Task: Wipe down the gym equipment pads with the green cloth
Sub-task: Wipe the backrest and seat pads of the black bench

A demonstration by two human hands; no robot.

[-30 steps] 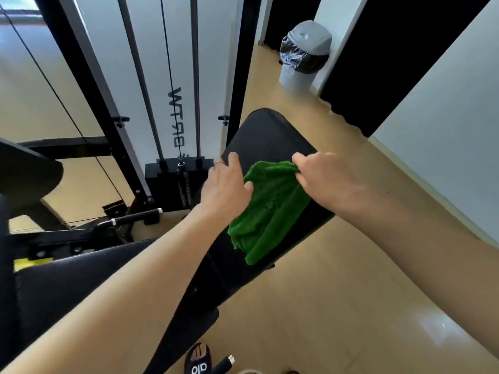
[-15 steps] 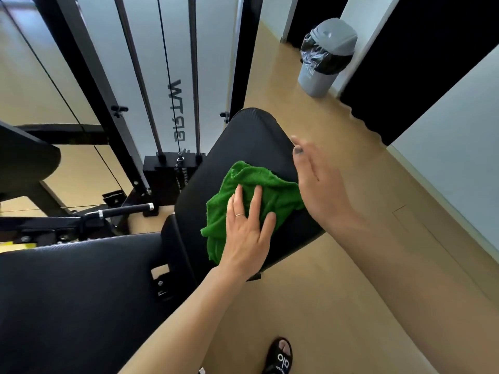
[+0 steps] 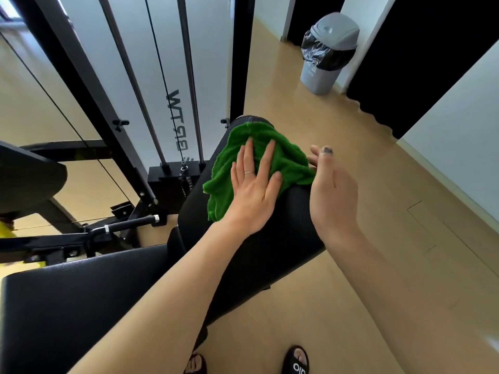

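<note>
Cloth (image 3: pixel 280 160), a bunched green terry rag with a nubby pile, lies on the far, upper end of the narrow black pad (image 3: pixel 275 225), covering most of its rounded tip. The pad's long axis runs from that tip back toward the person, so the untouched surface lies nearer the body, below the cloth. The left hand (image 3: pixel 253 193) presses flat on the rag, palm down and fingers spread, nothing pinched; it is plainly the hand on the job. The right hand (image 3: pixel 333 193) hangs open just beside the pad's right edge, fingers loose, gripping nothing; whether it touches the cloth's fringe I cannot tell. The pad looks like finely ribbed vinyl, matte and slightly curved across. A broader pad (image 3: pixel 81 306) of the same material sits lower left, unwiped as far as can be judged. A likely next stroke drags the rag down the long axis toward the body.
</note>
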